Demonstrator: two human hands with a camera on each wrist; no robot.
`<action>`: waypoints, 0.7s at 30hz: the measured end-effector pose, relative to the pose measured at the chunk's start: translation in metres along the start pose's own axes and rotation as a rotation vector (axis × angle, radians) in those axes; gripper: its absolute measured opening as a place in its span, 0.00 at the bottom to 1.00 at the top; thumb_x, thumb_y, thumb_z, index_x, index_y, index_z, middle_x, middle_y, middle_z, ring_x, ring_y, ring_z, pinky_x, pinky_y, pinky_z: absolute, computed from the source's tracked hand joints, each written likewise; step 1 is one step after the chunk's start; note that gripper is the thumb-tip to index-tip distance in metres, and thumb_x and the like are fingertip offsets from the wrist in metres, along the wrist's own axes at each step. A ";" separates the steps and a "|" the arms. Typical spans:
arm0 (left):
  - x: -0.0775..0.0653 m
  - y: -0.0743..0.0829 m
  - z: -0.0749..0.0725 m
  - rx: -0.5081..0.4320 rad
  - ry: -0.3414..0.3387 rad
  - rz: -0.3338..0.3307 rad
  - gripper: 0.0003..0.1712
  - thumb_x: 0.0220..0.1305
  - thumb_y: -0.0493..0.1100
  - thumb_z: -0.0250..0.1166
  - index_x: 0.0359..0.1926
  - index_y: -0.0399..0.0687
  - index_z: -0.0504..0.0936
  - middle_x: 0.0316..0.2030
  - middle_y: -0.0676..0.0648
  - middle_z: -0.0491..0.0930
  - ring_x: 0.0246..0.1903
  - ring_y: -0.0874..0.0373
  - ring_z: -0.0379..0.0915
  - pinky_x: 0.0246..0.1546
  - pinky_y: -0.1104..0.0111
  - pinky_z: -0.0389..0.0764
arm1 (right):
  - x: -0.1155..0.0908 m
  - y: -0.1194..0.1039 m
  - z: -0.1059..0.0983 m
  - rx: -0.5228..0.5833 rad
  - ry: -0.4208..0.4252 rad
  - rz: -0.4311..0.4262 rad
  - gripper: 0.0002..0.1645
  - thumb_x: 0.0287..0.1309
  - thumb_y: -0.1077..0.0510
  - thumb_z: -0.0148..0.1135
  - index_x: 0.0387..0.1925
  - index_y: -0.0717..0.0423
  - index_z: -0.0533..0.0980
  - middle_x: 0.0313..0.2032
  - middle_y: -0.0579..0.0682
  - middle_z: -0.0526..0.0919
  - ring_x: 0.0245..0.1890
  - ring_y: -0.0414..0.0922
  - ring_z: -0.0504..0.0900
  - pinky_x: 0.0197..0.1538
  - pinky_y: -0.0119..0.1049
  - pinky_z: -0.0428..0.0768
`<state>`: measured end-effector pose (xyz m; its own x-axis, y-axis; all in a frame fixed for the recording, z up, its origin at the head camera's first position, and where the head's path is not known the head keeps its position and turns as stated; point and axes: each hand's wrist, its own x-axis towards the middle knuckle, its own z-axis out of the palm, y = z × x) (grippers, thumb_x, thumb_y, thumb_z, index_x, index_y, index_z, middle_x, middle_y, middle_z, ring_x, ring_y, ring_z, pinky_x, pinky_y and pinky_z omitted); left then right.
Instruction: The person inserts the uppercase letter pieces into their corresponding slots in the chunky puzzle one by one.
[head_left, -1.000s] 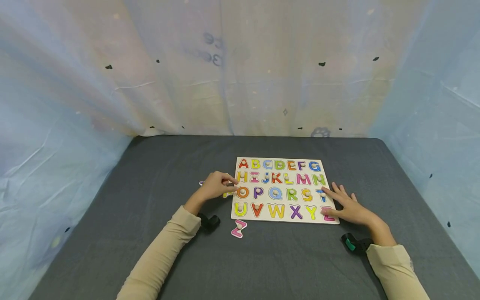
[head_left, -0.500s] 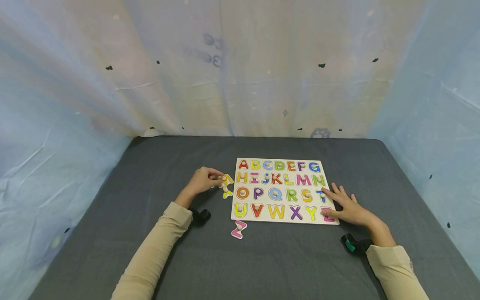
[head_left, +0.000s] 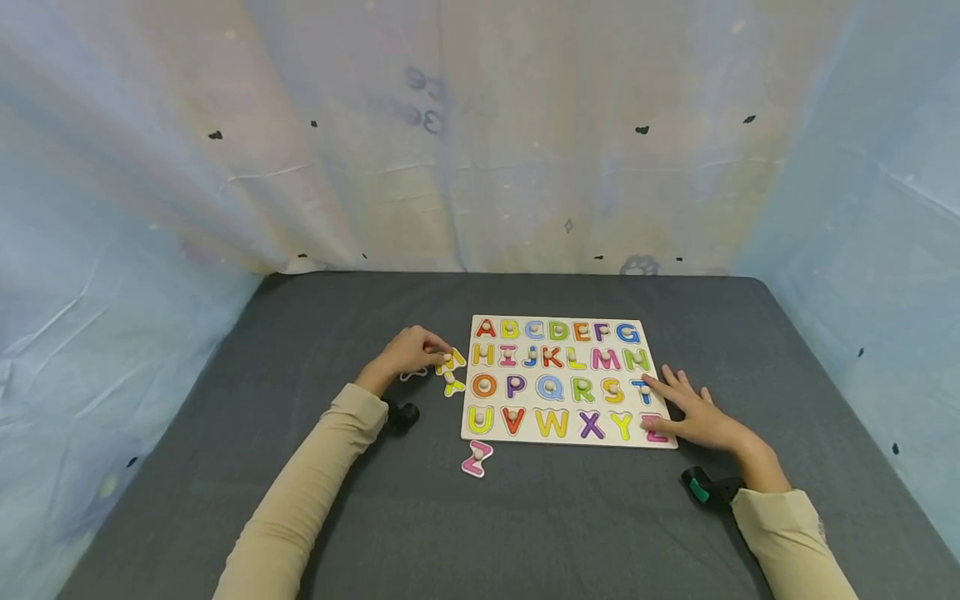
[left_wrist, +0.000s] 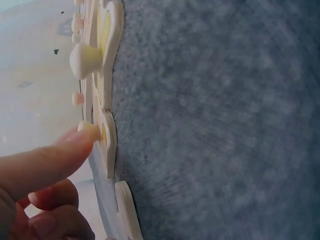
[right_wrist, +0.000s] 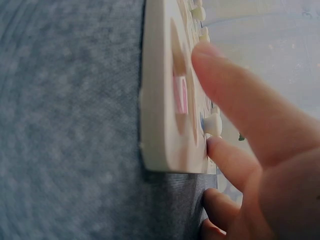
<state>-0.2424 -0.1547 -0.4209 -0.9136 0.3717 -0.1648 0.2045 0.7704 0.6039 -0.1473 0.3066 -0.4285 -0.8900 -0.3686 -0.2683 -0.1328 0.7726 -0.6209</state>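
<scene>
My left hand [head_left: 408,350] pinches the knob of a yellow W piece [head_left: 452,361] on the cloth, just left of the alphabet puzzle board [head_left: 532,402]. In the left wrist view, thumb and finger meet at that knob [left_wrist: 89,131]. A yellow Y piece [head_left: 453,385] lies right beside the W. Another white-edged piece [head_left: 413,374] is partly hidden under the hand. My right hand [head_left: 701,417] rests with spread fingers on the board's right edge, its thumb over the pink Z slot [head_left: 657,430] and its index finger near the blue T [head_left: 647,392].
A pink Z piece [head_left: 477,459] with a knob lies below the board's lower left corner. Most letters on the board carry knobs; the W slot [head_left: 552,422] shows none. Dark grey cloth [head_left: 570,525] covers the table, with pale curtains [head_left: 525,167] behind.
My left hand has moved left from the board's left edge, back to the W piece beside it, and now pinches its knob. The right hand has stayed in place.
</scene>
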 end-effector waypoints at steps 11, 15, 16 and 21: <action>-0.005 -0.001 -0.005 -0.024 0.081 -0.002 0.14 0.59 0.46 0.69 0.44 0.44 0.87 0.13 0.55 0.58 0.14 0.62 0.49 0.19 0.71 0.53 | 0.000 0.000 -0.001 -0.009 0.002 0.006 0.53 0.56 0.43 0.65 0.74 0.58 0.50 0.73 0.72 0.34 0.72 0.73 0.27 0.63 0.75 0.26; -0.011 0.003 -0.002 -0.104 0.101 -0.003 0.13 0.58 0.47 0.70 0.41 0.45 0.87 0.13 0.55 0.57 0.13 0.62 0.52 0.18 0.71 0.59 | 0.001 0.000 -0.001 -0.017 0.005 0.003 0.53 0.56 0.43 0.65 0.74 0.58 0.50 0.74 0.72 0.35 0.72 0.73 0.28 0.63 0.75 0.26; -0.012 0.004 -0.001 -0.123 0.108 0.001 0.13 0.57 0.47 0.71 0.40 0.45 0.87 0.13 0.54 0.57 0.14 0.62 0.53 0.19 0.71 0.60 | 0.001 0.000 -0.001 -0.017 0.005 0.003 0.53 0.56 0.43 0.65 0.74 0.58 0.50 0.74 0.72 0.35 0.72 0.73 0.28 0.63 0.75 0.26; -0.018 0.016 0.009 -0.171 0.154 0.041 0.13 0.56 0.48 0.72 0.38 0.45 0.87 0.16 0.54 0.59 0.17 0.61 0.54 0.22 0.71 0.58 | 0.001 0.000 0.000 -0.017 0.007 -0.002 0.53 0.56 0.43 0.65 0.74 0.58 0.50 0.73 0.72 0.35 0.72 0.73 0.28 0.63 0.75 0.26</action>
<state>-0.2196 -0.1446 -0.4148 -0.9513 0.3074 -0.0244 0.1919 0.6520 0.7335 -0.1480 0.3066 -0.4286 -0.8928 -0.3664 -0.2621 -0.1418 0.7808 -0.6085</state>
